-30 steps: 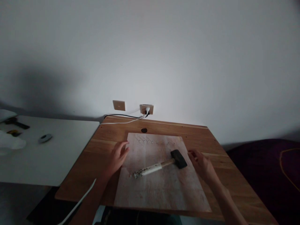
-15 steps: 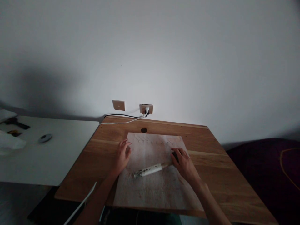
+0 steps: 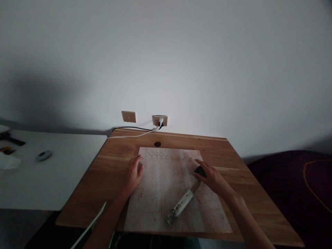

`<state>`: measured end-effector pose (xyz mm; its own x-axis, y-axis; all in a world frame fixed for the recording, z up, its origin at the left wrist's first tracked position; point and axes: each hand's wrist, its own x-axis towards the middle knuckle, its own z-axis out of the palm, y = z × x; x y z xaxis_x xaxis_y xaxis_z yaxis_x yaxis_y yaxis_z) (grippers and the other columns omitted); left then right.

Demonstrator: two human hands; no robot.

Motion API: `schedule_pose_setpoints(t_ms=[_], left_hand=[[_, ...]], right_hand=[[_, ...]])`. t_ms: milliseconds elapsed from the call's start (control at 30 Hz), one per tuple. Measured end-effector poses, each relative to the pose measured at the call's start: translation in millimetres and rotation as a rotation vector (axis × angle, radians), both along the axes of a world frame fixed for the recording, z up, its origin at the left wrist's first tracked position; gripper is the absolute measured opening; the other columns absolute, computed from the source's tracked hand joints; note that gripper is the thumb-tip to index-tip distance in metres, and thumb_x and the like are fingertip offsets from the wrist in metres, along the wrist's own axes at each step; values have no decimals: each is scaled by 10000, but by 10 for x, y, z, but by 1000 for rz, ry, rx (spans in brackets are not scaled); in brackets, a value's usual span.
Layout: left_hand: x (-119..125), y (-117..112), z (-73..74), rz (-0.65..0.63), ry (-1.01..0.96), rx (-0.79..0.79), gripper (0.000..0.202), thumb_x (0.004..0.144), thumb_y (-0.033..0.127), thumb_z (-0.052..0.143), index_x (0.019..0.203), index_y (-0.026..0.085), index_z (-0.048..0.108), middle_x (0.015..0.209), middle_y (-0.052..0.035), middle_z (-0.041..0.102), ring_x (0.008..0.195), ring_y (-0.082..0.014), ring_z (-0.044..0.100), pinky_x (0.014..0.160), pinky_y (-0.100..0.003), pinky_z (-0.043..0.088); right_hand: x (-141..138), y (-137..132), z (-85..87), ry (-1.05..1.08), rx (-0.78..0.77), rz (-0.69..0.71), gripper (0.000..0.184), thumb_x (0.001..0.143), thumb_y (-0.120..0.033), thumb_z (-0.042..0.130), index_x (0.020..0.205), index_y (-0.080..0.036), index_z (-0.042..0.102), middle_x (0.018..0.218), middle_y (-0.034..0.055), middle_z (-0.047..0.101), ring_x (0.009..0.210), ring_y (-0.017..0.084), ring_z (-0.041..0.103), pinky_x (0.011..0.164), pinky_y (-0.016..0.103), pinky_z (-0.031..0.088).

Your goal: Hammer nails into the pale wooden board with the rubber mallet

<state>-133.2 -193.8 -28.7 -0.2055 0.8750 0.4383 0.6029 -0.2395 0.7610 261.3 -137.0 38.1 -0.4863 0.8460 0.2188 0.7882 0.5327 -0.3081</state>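
A pale board (image 3: 160, 193) lies on the wooden table (image 3: 114, 173), with a row of small nails (image 3: 168, 156) near its far edge. On the board lies a hammer (image 3: 183, 204) with a dark head and a light, speckled handle that points toward me and to the left. My right hand (image 3: 211, 178) rests on the hammer's head, fingers curled over it. My left hand (image 3: 133, 173) lies flat on the board's left edge with its fingers stretched out.
A white table (image 3: 52, 173) stands to the left with a small round object (image 3: 43, 155) and dark items at its far end. Wall sockets (image 3: 159, 120) with white and black cables sit behind the wooden table. A dark purple surface (image 3: 290, 186) lies at the right.
My right hand moved in from the right onto the hammer's head. The hammer swung round, so its handle now points toward me. My left hand stayed on the board's edge.
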Motion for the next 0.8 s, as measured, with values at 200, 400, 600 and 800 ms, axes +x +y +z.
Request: schedule_pose_setpoints(t_ms=[200, 400, 600, 800], left_hand=[[2, 3, -10, 1, 21, -18, 307, 945, 309, 542, 1237, 243, 614, 1317, -134, 612, 1287, -315, 560, 1131, -540, 433], [-3, 3, 2, 9, 20, -33, 304, 938, 305, 540, 1221, 241, 632, 1295, -123, 626, 1267, -313, 577, 1127, -542, 443], [-24, 13, -36, 15, 82, -28, 284, 941, 274, 537, 1206, 235, 630, 1306, -118, 630, 1262, -294, 587, 1119, -519, 464], [-17, 12, -72, 30, 124, -9, 240, 962, 266, 512, 1173, 236, 624, 1295, -101, 636, 1260, -267, 592, 1114, -499, 485]], right_hand=[[-451, 299, 246, -286, -64, -255, 366, 1075, -410, 419, 1191, -154, 652, 1156, 189, 726, 1054, 311, 726, 891, 434, 577], [-711, 598, 289, -471, -204, -310, 276, 1038, -357, 576, 1003, -123, 718, 1054, 150, 755, 970, 262, 742, 852, 415, 586], [-686, 611, 302, -482, -232, -214, 192, 1039, -274, 583, 1154, -150, 673, 1148, 90, 723, 1038, 227, 703, 881, 405, 582], [-653, 547, 471, -372, -287, -27, 277, 1005, -86, 436, 1085, -159, 690, 1073, 124, 768, 1013, 208, 723, 845, 257, 503]])
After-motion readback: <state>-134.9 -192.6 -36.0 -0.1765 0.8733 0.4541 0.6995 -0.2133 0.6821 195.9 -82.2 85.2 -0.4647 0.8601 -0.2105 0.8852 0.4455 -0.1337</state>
